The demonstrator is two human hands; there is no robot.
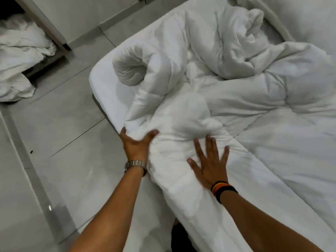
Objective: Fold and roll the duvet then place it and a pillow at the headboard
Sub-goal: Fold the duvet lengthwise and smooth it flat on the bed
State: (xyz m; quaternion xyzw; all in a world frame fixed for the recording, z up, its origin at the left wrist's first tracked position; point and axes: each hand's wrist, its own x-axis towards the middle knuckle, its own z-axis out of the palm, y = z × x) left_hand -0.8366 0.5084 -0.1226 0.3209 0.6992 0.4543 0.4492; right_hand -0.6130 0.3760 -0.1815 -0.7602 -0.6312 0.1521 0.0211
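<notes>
A white duvet lies crumpled over the bed, bunched in thick folds, with one end curled into a loose roll near the bed's corner. My left hand, with a metal watch on the wrist, grips a bunched edge of the duvet at the bed's near side. My right hand, with dark bands on the wrist, lies flat with fingers spread, pressing on the duvet's near fold. I cannot pick out a pillow among the white bedding.
The mattress corner with its white sheet shows at the left of the duvet. Grey floor tiles run along the bed's left side. A heap of white linen lies on the floor at the far left, beside a wall.
</notes>
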